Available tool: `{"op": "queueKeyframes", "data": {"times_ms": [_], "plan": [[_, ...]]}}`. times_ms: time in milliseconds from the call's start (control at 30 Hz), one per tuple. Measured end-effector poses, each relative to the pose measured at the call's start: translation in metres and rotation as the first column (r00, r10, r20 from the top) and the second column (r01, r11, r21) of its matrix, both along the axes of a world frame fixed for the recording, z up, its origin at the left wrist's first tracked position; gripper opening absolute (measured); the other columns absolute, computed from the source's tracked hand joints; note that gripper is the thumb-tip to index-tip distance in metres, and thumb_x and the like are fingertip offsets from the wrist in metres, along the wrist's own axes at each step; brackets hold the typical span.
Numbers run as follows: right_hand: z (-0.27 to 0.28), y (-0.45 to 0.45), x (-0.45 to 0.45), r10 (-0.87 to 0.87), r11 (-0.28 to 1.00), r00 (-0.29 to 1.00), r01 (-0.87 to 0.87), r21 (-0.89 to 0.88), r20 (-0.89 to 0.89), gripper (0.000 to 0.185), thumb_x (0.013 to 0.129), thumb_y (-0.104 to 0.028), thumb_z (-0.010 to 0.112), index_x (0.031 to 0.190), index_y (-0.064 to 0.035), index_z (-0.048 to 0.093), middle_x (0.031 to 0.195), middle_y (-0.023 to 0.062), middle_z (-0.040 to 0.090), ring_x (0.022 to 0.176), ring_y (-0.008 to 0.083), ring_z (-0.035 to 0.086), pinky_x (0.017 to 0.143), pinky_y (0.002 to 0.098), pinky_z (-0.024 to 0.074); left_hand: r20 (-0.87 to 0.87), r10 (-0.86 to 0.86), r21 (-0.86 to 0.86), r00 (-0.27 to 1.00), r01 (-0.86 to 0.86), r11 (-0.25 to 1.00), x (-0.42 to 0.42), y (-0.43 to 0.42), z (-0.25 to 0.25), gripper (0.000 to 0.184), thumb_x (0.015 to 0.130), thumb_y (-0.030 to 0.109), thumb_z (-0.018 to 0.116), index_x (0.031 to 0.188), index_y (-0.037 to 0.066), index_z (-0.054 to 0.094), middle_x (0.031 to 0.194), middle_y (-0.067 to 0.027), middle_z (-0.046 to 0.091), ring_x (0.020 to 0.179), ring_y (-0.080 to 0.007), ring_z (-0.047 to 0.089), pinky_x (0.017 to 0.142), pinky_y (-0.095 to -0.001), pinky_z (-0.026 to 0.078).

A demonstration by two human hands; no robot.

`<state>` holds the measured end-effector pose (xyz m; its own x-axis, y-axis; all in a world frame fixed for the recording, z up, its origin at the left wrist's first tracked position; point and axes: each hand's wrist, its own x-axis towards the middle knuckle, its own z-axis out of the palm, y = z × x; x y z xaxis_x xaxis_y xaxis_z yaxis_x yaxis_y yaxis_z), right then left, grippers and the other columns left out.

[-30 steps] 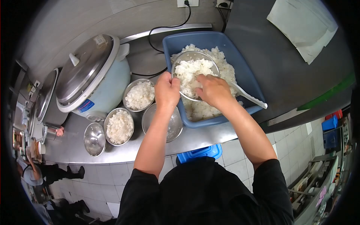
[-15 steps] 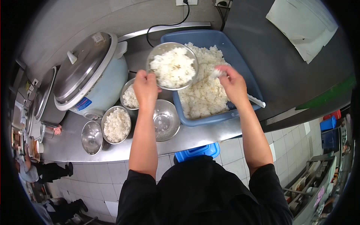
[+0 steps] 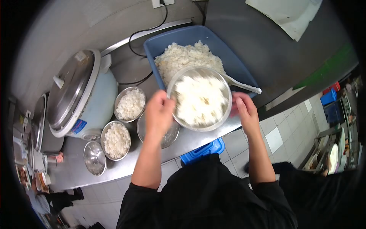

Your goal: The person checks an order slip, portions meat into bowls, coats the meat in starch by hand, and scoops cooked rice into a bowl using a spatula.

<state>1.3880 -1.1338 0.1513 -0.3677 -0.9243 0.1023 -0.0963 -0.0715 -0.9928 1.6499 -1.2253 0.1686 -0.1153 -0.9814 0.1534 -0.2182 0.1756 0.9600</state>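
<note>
A steel bowl (image 3: 225,119) heaped with white rice (image 3: 200,100) is held up in front of me, over the near end of a blue plastic tub (image 3: 238,63). My left hand (image 3: 160,112) grips its left rim, the thumb on the near side. At the right rim is my right hand (image 3: 245,108), its fingers curled against the bowl and partly hidden and blurred. Loose cooked rice (image 3: 187,57) fills much of the tub. The white handle (image 3: 244,84) of a utensil sticks out over the tub's right edge.
Left of the tub stand two rice-filled bowls (image 3: 130,104) (image 3: 116,140), a bare steel bowl (image 3: 95,158) and another bowl (image 3: 170,138) partly behind my left arm. A large rice cooker (image 3: 97,95) is farther left. At right, a person in dark clothes (image 3: 305,187) stands close by.
The bowl of rice has come down and to the right, nearer me. My right hand has left the loose rice and moved to the bowl's right side. A person has appeared at the right.
</note>
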Motion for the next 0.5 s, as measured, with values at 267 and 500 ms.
{"op": "queueKeyframes", "data": {"times_ms": [267, 500], "plan": [[-0.048, 0.171, -0.025, -0.236, 0.956, 0.933, 0.174, 0.235, 0.271, 0.012, 0.09, -0.015, 0.059, 0.085, -0.0111, 0.048, 0.073, -0.0054, 0.048, 0.062, 0.0038, 0.04, 0.054, 0.0214, 0.0328, 0.156, -0.589, 0.094, 0.793, 0.581, 0.808, -0.075, 0.078, -0.024, 0.025, 0.09, 0.016, 0.064, 0.075, 0.001, 0.049, 0.095, -0.011, 0.065, 0.07, -0.0179, 0.055, 0.062, -0.0319, 0.044], [-0.105, 0.315, -0.047, -0.736, 0.673, 0.634, 0.653, 0.347, 0.235, 0.015, 0.086, -0.013, 0.061, 0.081, -0.0087, 0.048, 0.069, -0.0045, 0.046, 0.06, 0.0053, 0.041, 0.053, 0.0226, 0.0342, 0.108, -0.811, 0.164, 0.574, 0.795, 0.585, -0.14, 0.143, -0.089, 0.031, 0.092, 0.03, 0.063, 0.107, 0.003, 0.057, 0.111, -0.0142, 0.065, 0.076, -0.0227, 0.066, 0.073, -0.0335, 0.052]]}}
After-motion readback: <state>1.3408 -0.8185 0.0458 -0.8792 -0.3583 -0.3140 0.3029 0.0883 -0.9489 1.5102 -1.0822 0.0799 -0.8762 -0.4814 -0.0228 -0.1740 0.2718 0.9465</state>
